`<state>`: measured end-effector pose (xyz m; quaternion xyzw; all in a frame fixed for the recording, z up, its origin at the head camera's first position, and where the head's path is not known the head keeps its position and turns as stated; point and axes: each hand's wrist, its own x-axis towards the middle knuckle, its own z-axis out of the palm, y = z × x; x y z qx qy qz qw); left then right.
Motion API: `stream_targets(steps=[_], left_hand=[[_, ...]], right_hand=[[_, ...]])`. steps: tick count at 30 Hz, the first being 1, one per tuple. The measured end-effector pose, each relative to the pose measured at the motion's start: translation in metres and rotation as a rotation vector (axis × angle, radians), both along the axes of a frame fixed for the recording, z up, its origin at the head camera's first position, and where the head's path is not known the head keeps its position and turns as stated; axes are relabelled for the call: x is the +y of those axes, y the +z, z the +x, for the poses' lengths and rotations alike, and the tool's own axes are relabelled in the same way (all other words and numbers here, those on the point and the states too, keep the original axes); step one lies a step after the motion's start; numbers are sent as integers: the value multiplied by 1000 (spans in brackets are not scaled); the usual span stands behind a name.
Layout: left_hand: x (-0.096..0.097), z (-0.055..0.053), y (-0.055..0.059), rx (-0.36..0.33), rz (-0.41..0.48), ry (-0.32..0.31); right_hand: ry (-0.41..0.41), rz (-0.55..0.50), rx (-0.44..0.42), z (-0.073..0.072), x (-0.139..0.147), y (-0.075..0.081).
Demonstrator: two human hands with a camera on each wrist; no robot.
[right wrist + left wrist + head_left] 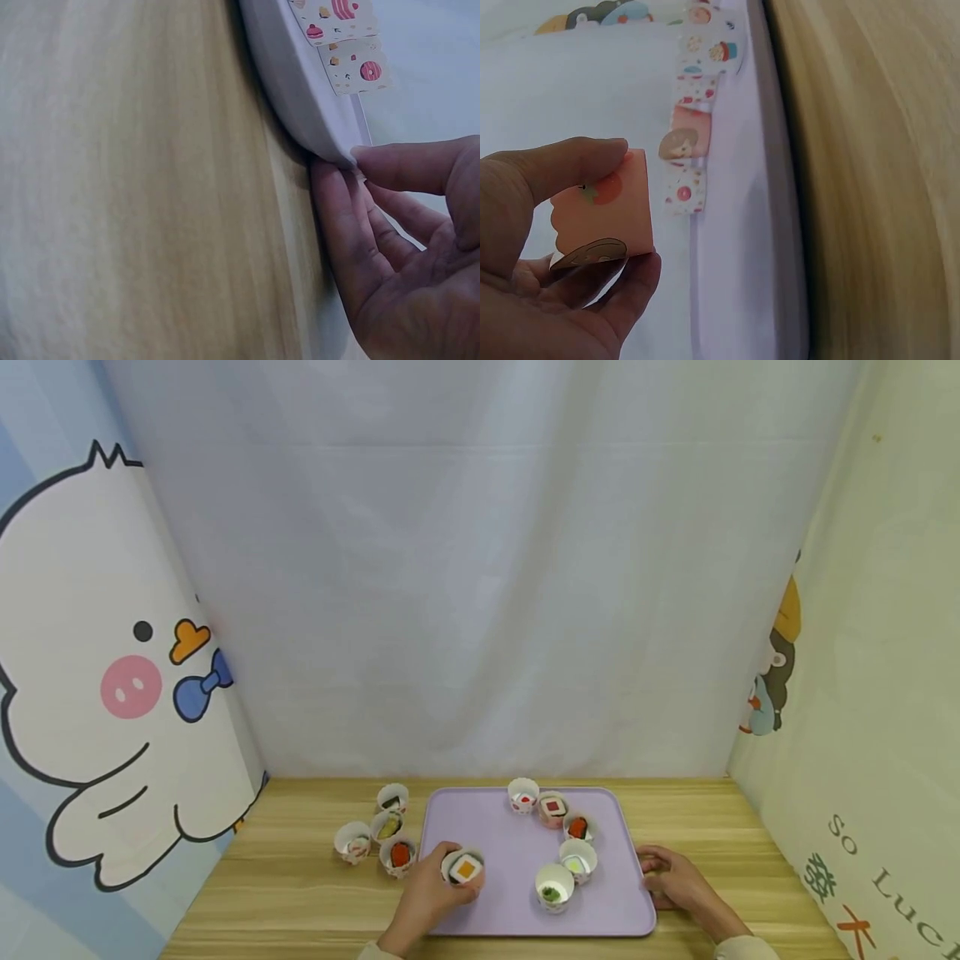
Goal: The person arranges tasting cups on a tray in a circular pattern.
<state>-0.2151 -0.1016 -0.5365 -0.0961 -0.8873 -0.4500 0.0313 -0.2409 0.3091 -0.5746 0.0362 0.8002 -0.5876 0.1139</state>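
Note:
My left hand (429,892) grips a pink paper baking cup (604,214) between thumb and fingers, above the left part of a lilac tray (480,818). Inside that cup sits a sushi-like piece (466,867), white with an orange square on top. At the tray's right side my right hand (678,881) pinches the rim, thumb above and fingers beneath, as the right wrist view shows. An arc of paper cups stands on the tray's right half, among them a cup with a green piece (554,888) and one with a red-topped piece (578,828).
Left of the tray, several more filled cups stand on the wooden table (292,893), including one with an orange-red piece (399,855). A pale curtain (480,610) hangs behind the table, and printed cloths flank both sides.

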Motion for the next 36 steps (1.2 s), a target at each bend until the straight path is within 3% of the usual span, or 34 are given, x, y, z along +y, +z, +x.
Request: stream_targets(steps=[10,18,26,36], left_hand=[[30,-6,-11,15,-17,-57],[48,-13,-22,-1,-34,-59],[63,-12,-29,4,-30,-57],[75,-14,-37,45,-19,-47]], right_hand=[[7,-18,1,-2,2,-2],[-9,0,-9,-3,1,-3],[-45,12,-27,-1,-2,-3],[-15,11,-14,0,0,-2]])
